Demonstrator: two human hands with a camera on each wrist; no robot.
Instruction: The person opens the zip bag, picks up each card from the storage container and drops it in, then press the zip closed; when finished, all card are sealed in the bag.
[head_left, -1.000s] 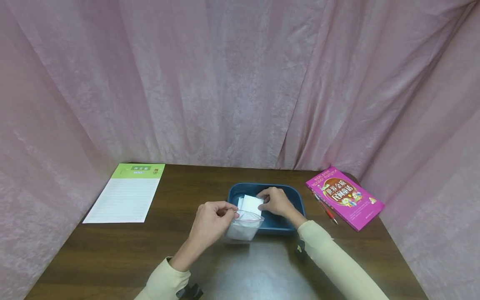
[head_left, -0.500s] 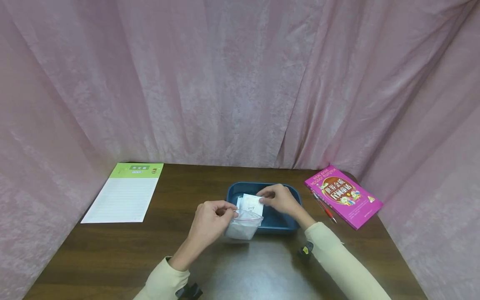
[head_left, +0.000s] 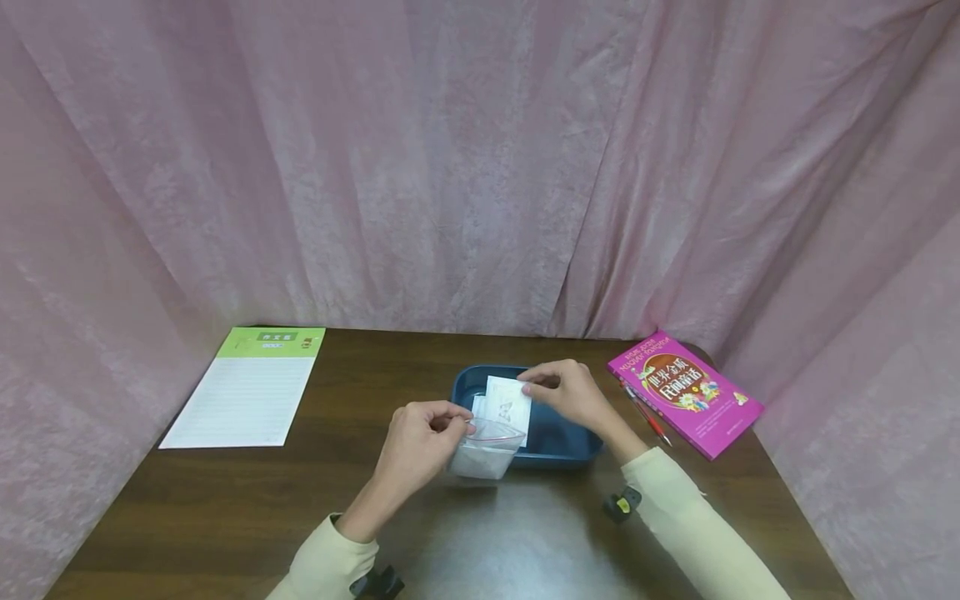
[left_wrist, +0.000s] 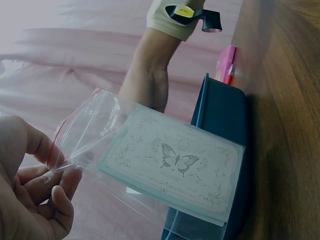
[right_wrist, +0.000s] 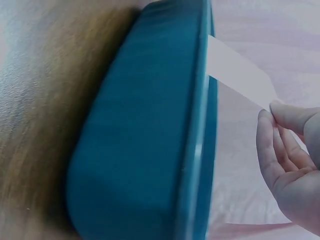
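In the head view my left hand (head_left: 423,437) pinches the rim of a clear zip bag (head_left: 487,433). The left wrist view shows the bag's red zip line and, through the plastic, pale cards (left_wrist: 170,160) with a butterfly print. My right hand (head_left: 570,396) pinches the upper right corner of a white printed card (head_left: 506,400), raised over the blue tray (head_left: 562,458). In the right wrist view this card (right_wrist: 240,72) looks plain, held between thumb and fingertips. Another white piece shows at its left edge, mostly hidden by the card and bag.
A pink book (head_left: 686,392) lies at the right, with a red pen (head_left: 648,414) along its near edge. At the left lies a lined writing pad (head_left: 243,400) with a green header. Pink curtains (head_left: 450,167) rise behind the brown table (head_left: 225,517).
The right hand has moved up and slightly right, raising the white card, whose print has come into view. The left hand and bag are nearly still.
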